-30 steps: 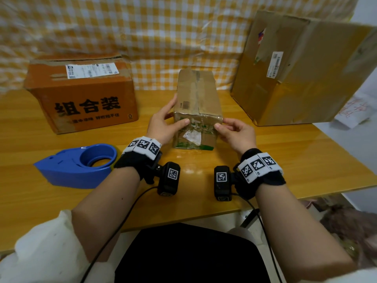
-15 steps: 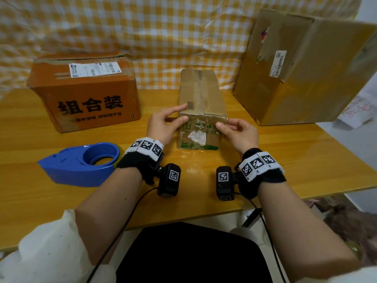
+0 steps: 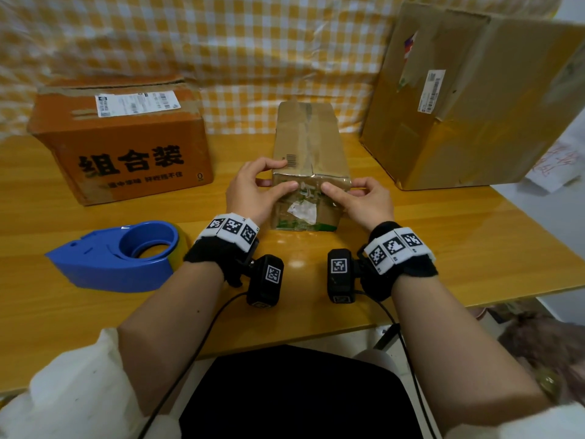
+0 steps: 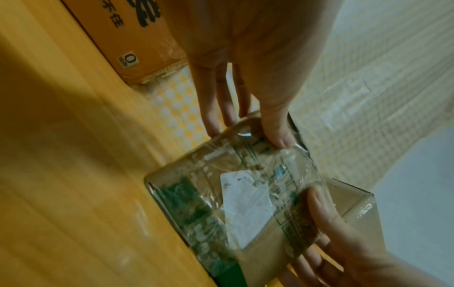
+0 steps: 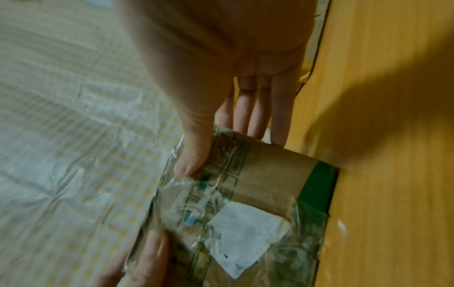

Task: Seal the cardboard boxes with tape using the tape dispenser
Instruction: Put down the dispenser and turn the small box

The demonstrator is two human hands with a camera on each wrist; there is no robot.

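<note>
A long small cardboard box lies end-on in the middle of the table, its near end face covered with wrinkled clear tape over a white label. My left hand grips the near left corner, fingers curled over the top edge and thumb pressed on the end face. On the near right corner my right hand holds with fingers along the side and thumb on the taped face. The blue tape dispenser lies untouched on the table to the left.
An orange printed box stands at the back left and a large brown box at the back right. The wooden table ends close to my body. A checked cloth hangs behind.
My left hand has shifted from the box's left side to its near top corner. Both thumbs have slid closer together across the taped end face.
</note>
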